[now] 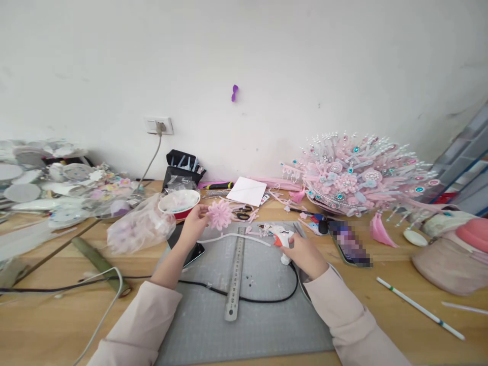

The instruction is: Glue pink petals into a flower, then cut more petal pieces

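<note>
My left hand [197,223] pinches a pink pipe-cleaner flower [220,214] by its left edge, just above the mat. On the right, my right hand [303,254] is closed round a white glue gun [284,244] with an orange part near its front. The gun's black cord [267,301] loops over the grey cutting mat [198,325]. Between my hands a white strip [229,235] arches across the mat. A steel ruler [235,277] lies below it, pointing toward me. Behind the flower rest black scissors [243,213], close to a white card [247,191].
A large pink beaded headdress [351,178] stands at the back right, with a phone [348,243] in front. To the left are a red-and-white bowl [179,202], a plastic bag [137,229] and a green bamboo stick [99,264]. A white-and-green stick [419,307] lies right.
</note>
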`<state>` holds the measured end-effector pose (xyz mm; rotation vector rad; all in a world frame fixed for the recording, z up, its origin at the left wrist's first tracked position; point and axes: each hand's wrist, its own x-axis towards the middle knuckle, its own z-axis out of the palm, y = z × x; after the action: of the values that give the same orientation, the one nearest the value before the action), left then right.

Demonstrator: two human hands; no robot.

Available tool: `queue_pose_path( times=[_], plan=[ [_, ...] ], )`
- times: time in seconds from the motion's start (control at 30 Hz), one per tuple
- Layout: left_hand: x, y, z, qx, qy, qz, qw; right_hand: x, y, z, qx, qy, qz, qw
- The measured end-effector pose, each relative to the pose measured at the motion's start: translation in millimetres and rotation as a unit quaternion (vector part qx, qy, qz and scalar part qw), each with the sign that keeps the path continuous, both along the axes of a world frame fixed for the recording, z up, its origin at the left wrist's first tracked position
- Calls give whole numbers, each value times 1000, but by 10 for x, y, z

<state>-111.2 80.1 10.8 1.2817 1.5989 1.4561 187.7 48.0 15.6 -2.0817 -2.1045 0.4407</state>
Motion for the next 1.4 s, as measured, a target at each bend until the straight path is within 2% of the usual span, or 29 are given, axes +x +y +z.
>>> queue_pose_path(
  times=[0.13,0.43,0.6,0.77,0.87,1.0,1.13,1.2,1.27,1.3,1.4],
  plan=[
    [27,-4,-14,-42,8,-20,999,-20,27,-37,19,6,-6,1000],
    [83,-75,67,-65,13,-47,997,10,0,-17,19,-6,-4,1000],
    [55,-53,71,-67,12,-39,997,23,35,-28,11,-10,8,1000],
    [-15,-31,47,-1,0,26,1000,59,55,-5,30,20,0,999],
    [-25,-45,44,56,5,59,997,86,66,9,38,55,27,997],
    [44,-111,83,109,17,79,991,126,78,41,51,68,85,993],
    [215,-224,123,147,48,73,985,163,73,97,11,36,98,995],
    [331,-284,108,141,119,43,982,174,65,126,8,25,100,995],
    [462,-343,65,133,219,-26,966,184,53,155,18,20,105,994],
    [529,-374,37,133,264,-76,952,189,42,169,20,17,111,993],
    [713,-476,-42,151,377,-225,886,201,-15,204,4,-6,146,989]
  ],
)
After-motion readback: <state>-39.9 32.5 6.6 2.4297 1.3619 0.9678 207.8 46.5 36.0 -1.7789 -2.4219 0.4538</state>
